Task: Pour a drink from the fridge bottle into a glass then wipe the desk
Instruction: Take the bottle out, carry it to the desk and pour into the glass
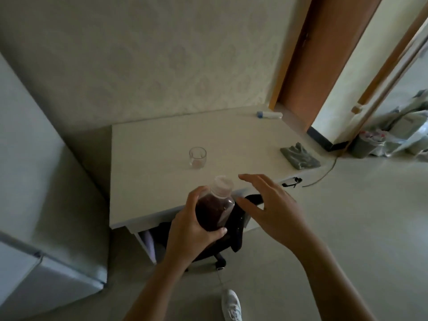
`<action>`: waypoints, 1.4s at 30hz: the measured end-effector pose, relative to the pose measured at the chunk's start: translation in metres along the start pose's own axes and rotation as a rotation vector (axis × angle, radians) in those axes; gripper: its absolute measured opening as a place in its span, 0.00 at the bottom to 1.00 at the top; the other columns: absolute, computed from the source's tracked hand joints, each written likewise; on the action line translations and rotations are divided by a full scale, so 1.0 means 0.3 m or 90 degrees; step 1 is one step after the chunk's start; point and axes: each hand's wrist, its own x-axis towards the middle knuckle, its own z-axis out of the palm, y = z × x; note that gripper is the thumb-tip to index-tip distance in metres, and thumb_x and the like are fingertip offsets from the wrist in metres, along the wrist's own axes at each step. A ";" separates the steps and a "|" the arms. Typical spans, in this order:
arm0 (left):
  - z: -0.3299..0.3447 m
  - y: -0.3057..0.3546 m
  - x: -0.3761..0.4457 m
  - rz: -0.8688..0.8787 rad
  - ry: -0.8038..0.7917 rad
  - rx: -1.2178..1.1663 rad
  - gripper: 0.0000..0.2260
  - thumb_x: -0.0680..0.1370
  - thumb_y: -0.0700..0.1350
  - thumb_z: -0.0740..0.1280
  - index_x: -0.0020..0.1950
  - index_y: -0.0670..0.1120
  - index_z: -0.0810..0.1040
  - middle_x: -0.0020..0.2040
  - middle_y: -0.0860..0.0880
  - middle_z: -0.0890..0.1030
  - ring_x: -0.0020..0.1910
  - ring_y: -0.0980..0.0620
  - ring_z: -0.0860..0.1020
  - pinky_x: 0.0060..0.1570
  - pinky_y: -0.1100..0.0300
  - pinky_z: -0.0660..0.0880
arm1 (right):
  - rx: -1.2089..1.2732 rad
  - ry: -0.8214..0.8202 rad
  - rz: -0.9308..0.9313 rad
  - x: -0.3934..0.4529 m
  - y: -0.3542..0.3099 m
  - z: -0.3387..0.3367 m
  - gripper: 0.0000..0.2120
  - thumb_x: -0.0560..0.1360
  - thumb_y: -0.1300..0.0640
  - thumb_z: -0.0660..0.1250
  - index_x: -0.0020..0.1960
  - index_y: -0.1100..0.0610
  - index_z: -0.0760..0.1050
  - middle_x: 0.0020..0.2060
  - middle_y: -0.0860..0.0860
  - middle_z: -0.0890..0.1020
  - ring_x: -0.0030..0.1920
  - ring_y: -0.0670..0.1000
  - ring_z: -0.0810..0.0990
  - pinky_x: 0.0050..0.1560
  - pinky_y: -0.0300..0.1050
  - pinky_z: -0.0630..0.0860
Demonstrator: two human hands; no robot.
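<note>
One bottle, clear plastic and nearly full of dark drink, hangs over the near edge of the desk, its white cap on. It looks fairly heavy, thin-walled and likely slick if chilled, so the body is the place to grip and the cap the part to twist. Left hand is wrapped round its lower body. Right hand, fingers spread and empty, hovers just right of the cap. Farther off stands the empty glass; far right lies a grey cloth.
</note>
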 end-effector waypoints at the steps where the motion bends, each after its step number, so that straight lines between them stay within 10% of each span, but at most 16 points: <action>1: 0.007 -0.005 0.027 -0.010 -0.001 0.008 0.43 0.60 0.55 0.79 0.63 0.69 0.54 0.57 0.67 0.68 0.57 0.64 0.71 0.47 0.79 0.67 | 0.002 -0.010 -0.015 0.042 0.015 0.003 0.23 0.75 0.40 0.61 0.68 0.41 0.62 0.66 0.38 0.69 0.62 0.42 0.71 0.58 0.41 0.68; 11: 0.086 -0.048 0.376 -0.147 0.158 0.074 0.42 0.60 0.55 0.79 0.67 0.62 0.58 0.61 0.55 0.76 0.58 0.54 0.76 0.55 0.64 0.73 | -0.039 -0.094 -0.238 0.615 0.093 0.017 0.26 0.73 0.32 0.49 0.66 0.42 0.65 0.53 0.42 0.78 0.43 0.41 0.75 0.45 0.41 0.73; 18: 0.083 -0.138 0.576 -0.180 0.198 0.086 0.41 0.60 0.56 0.79 0.66 0.60 0.59 0.60 0.55 0.77 0.57 0.55 0.78 0.50 0.77 0.65 | -0.111 -0.085 -0.237 0.894 0.025 0.097 0.25 0.71 0.29 0.53 0.53 0.47 0.70 0.38 0.42 0.76 0.35 0.44 0.75 0.37 0.40 0.69; 30: 0.076 -0.216 0.794 -0.141 0.185 0.094 0.42 0.59 0.56 0.79 0.65 0.60 0.58 0.56 0.54 0.79 0.50 0.52 0.81 0.47 0.66 0.75 | -0.052 0.005 -0.389 1.153 0.056 0.156 0.14 0.71 0.44 0.60 0.36 0.52 0.63 0.21 0.46 0.68 0.20 0.50 0.66 0.25 0.39 0.63; 42: 0.081 -0.204 0.867 -0.136 0.185 0.047 0.43 0.58 0.56 0.79 0.63 0.72 0.55 0.51 0.72 0.71 0.47 0.64 0.76 0.46 0.76 0.73 | -0.077 -0.247 -0.659 1.297 0.127 0.046 0.11 0.79 0.45 0.56 0.52 0.50 0.70 0.45 0.44 0.75 0.41 0.45 0.72 0.46 0.34 0.66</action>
